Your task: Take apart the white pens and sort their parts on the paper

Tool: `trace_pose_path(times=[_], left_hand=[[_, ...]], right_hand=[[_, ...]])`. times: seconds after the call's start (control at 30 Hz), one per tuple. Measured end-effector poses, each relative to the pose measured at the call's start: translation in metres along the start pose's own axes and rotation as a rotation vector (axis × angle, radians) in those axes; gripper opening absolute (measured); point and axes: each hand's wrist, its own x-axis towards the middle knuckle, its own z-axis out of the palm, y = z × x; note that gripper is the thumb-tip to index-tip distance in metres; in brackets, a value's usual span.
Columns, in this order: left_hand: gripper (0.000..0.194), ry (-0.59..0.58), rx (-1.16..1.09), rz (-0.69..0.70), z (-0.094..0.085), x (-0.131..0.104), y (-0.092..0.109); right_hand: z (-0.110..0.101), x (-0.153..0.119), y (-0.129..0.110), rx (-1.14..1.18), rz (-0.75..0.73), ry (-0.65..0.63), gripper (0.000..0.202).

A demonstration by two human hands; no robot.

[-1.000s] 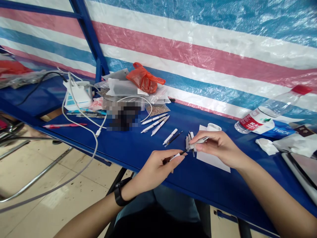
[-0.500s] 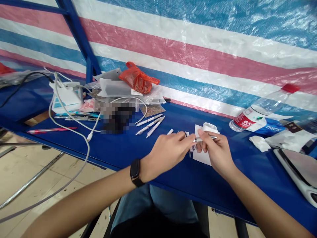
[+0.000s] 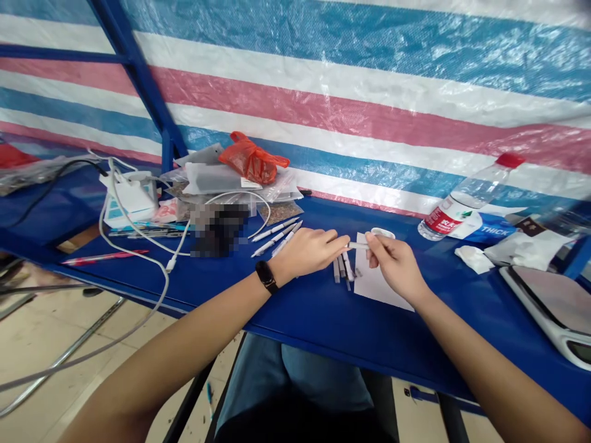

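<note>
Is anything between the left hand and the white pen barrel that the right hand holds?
Nothing visible: the left hand has its fingertips at the near end of the white pen barrel pinched by the right hand, above the blue table.

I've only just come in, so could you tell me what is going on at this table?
A person seated at the blue table holds a white pen barrel between both hands: the left hand meets one end and the right hand pinches the other. More pen parts lie below beside a white paper, with three pens further left.
</note>
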Motion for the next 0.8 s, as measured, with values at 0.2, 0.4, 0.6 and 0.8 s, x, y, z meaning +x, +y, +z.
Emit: trace_pose_path(times=[0.2,0.4,0.6,0.8], left_hand=[[0.047,0.033,0.075,0.009,0.0,0.002,-0.001],[0.045,0.03,0.058,0.069,-0.001,0.0,0.004],[0.047,0.094,0.133,0.08,-0.002,0.0,0.007],[0.043,0.08,0.236,0.134,-0.004,-0.002,0.009]], right_hand=[[-0.004,0.004,-0.002,0.174,-0.026,-0.008,0.059],[-0.004,0.0,-0.004,-0.004,-0.003,-0.099,0.074],[-0.007,0.002,-0.007,0.031,-0.143,-0.068,0.062],[-0.004,-0.001,-0.007,0.005,-0.054,-0.095,0.07]])
